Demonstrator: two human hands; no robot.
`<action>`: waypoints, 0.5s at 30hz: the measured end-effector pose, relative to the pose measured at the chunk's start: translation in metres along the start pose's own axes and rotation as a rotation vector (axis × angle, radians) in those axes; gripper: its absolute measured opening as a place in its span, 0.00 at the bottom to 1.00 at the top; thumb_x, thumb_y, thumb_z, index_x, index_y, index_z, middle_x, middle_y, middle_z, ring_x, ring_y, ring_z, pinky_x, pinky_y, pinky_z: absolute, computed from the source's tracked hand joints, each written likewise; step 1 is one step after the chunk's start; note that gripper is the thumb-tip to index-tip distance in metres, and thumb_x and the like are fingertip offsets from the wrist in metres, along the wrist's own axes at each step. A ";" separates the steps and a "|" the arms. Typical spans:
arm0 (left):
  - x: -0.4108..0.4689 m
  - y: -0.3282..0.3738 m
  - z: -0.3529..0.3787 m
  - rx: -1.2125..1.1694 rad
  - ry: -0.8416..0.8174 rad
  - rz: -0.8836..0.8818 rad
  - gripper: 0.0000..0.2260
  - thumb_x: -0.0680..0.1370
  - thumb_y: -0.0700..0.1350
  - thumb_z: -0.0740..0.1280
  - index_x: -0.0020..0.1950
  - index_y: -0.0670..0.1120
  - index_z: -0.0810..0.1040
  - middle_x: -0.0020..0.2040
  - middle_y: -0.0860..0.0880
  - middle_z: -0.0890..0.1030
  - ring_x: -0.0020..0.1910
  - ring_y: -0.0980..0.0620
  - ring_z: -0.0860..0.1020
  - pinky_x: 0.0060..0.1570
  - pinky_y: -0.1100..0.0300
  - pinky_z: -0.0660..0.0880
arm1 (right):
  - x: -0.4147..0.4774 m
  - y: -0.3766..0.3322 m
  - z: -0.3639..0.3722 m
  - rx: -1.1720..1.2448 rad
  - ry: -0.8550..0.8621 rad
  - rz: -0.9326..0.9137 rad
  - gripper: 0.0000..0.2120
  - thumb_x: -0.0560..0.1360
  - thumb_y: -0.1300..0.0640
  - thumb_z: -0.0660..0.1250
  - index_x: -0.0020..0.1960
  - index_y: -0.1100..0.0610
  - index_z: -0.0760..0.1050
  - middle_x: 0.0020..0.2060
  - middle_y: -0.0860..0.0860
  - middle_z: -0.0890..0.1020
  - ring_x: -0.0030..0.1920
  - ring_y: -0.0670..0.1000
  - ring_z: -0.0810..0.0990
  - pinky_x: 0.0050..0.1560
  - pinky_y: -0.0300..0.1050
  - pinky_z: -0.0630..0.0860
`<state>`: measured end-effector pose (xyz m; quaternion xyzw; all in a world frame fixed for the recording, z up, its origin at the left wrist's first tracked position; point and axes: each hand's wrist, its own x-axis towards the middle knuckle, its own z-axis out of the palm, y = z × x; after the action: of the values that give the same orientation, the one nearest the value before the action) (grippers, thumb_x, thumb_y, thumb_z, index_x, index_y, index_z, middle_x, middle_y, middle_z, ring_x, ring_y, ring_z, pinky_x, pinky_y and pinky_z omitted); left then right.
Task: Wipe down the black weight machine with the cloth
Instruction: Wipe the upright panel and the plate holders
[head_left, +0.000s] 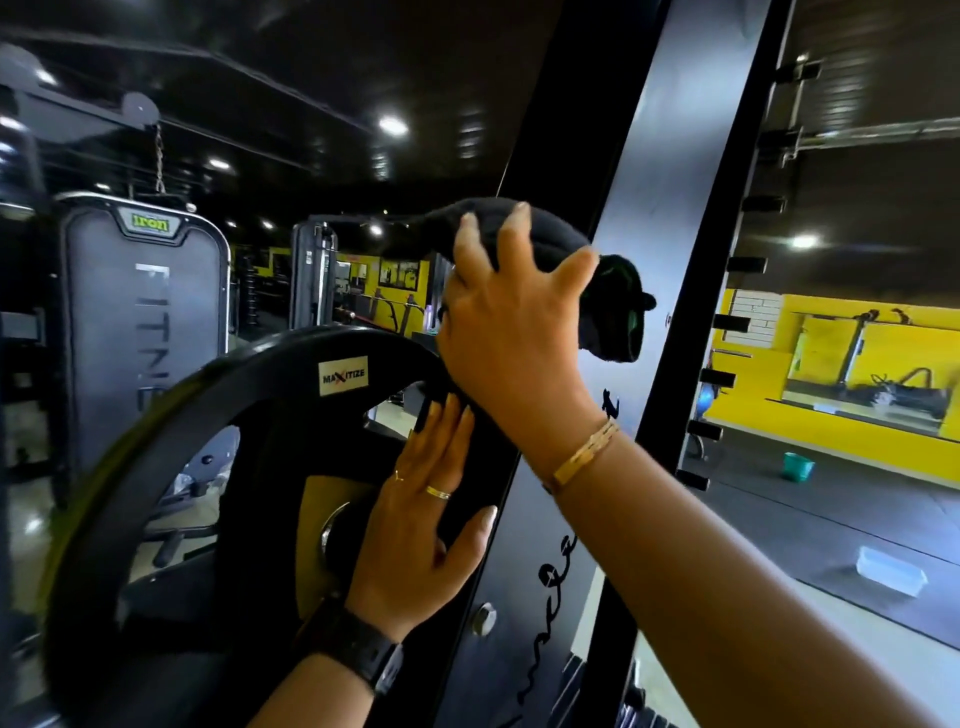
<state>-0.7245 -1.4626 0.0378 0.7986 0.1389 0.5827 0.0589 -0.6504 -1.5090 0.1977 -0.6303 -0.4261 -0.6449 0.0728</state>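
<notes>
Cloth (615, 317), black and bunched, sits against the tall upright of the black weight machine (670, 171), at the left edge of its grey face, above the script lettering. The right hand (511, 338) grips it from behind, fingers spread and curled over the wad, and a loose end hangs down at the right. A gold bracelet (584, 458) circles that wrist. Below, the left hand (421, 525) lies flat and relaxed, holding nothing, with its fingers straight and together on the dark surface where the weight plate (234, 410) meets the upright and its thumb out toward the upright's edge. It wears 2 rings (438, 492) and a black watch (361, 649). Beyond the upright, well apart on the floor, stand a teal bucket (797, 466) and a clear tub (891, 570).
</notes>
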 end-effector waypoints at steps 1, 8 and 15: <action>-0.002 -0.001 0.000 0.007 0.005 0.012 0.30 0.81 0.64 0.50 0.79 0.53 0.50 0.80 0.58 0.50 0.78 0.53 0.52 0.74 0.68 0.47 | -0.008 -0.002 -0.001 0.012 0.006 -0.016 0.20 0.74 0.44 0.62 0.64 0.48 0.77 0.70 0.51 0.71 0.69 0.62 0.68 0.55 0.69 0.70; -0.025 -0.004 -0.004 0.061 -0.033 0.061 0.30 0.81 0.63 0.50 0.80 0.51 0.49 0.80 0.54 0.49 0.79 0.53 0.50 0.75 0.45 0.53 | -0.057 0.012 -0.003 0.418 0.037 0.109 0.19 0.74 0.42 0.58 0.60 0.44 0.78 0.71 0.49 0.69 0.70 0.62 0.61 0.54 0.70 0.67; -0.029 -0.010 -0.007 0.045 -0.066 0.069 0.30 0.81 0.62 0.49 0.80 0.49 0.51 0.80 0.51 0.51 0.79 0.51 0.51 0.76 0.57 0.47 | -0.017 0.002 -0.011 0.426 -0.090 0.390 0.27 0.71 0.43 0.68 0.70 0.43 0.69 0.77 0.52 0.57 0.72 0.67 0.56 0.59 0.71 0.63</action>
<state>-0.7407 -1.4620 0.0109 0.8228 0.1222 0.5545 0.0251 -0.6542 -1.5251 0.1856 -0.6987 -0.4254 -0.4861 0.3074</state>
